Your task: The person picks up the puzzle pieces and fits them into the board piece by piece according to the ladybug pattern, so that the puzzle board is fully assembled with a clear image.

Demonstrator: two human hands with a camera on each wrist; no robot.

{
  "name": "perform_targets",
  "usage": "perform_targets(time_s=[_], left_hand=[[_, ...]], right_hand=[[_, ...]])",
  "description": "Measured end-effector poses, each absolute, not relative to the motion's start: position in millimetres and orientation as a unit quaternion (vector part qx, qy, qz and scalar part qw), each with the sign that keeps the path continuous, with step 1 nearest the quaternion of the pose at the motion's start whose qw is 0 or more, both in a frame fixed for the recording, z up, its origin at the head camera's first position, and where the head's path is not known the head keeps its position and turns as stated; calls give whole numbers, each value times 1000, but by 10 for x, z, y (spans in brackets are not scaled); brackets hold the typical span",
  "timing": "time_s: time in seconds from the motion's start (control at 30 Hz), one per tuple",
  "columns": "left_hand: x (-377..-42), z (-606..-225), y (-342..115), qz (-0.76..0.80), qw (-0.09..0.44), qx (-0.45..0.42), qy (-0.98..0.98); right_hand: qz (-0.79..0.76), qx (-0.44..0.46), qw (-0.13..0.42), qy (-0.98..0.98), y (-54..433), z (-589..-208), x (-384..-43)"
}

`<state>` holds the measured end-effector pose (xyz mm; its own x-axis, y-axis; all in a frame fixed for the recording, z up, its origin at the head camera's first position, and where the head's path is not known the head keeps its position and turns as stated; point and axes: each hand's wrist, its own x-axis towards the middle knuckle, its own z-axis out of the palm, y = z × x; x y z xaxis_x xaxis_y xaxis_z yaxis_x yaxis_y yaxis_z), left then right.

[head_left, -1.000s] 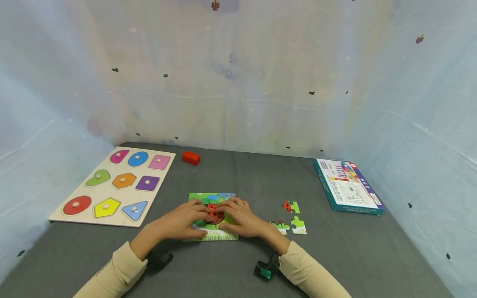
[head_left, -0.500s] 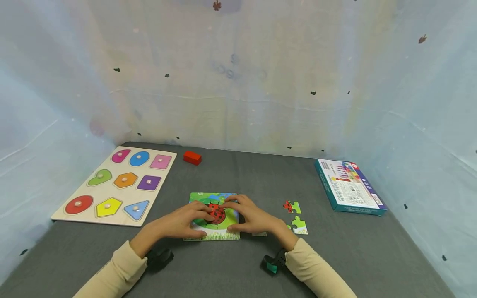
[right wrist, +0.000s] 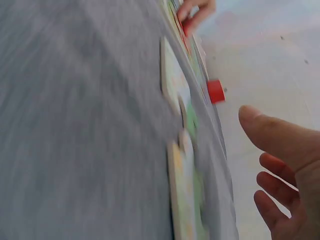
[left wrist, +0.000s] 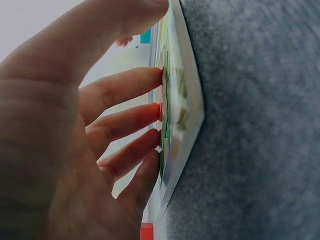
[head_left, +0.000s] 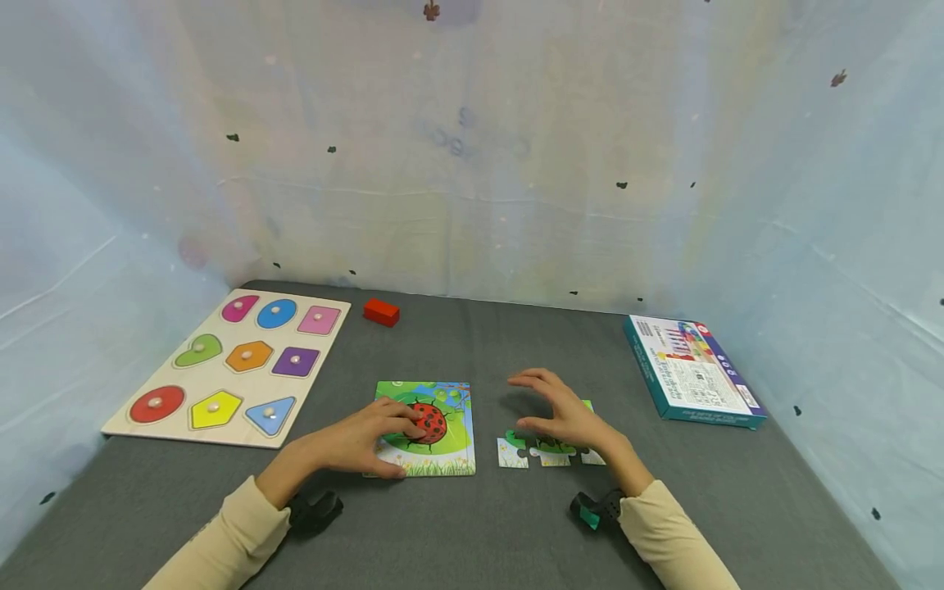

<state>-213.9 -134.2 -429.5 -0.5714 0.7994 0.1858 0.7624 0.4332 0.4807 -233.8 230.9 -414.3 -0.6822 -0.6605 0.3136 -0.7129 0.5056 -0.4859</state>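
A picture puzzle (head_left: 457, 426) with a red ladybug on green lies flat at the middle of the table. My left hand (head_left: 365, 437) rests on its left part, and the left wrist view has the fingertips (left wrist: 156, 111) touching its face. Loose jigsaw pieces lie to the right of the puzzle: a left piece (head_left: 512, 457), a middle piece (head_left: 555, 459) and a right piece (head_left: 593, 457). Above them hovers my right hand (head_left: 564, 414), thumb and fingers spread with nothing between them. It partly hides the pieces, including a green one behind it.
A wooden peg board (head_left: 254, 383) with several coloured knobbed shapes lies at the left. Behind the puzzle sits a red block (head_left: 381, 312). A flat teal-edged box (head_left: 689, 369) lies at the back right. Pale sheeting (head_left: 457, 229) hangs around the table's back and sides.
My right hand has lifted off the ladybug puzzle and moved right, over the loose pieces. A left piece now shows beside the puzzle. My left hand has stayed in place.
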Motion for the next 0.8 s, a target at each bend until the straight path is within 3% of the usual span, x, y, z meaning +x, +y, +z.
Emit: perform_targets(time_s=[0.8], left_hand=[[-2156, -4319, -1364, 284, 47, 466, 837]], right_hand=[[289, 317, 33, -903, 3269, -4263, -2346]])
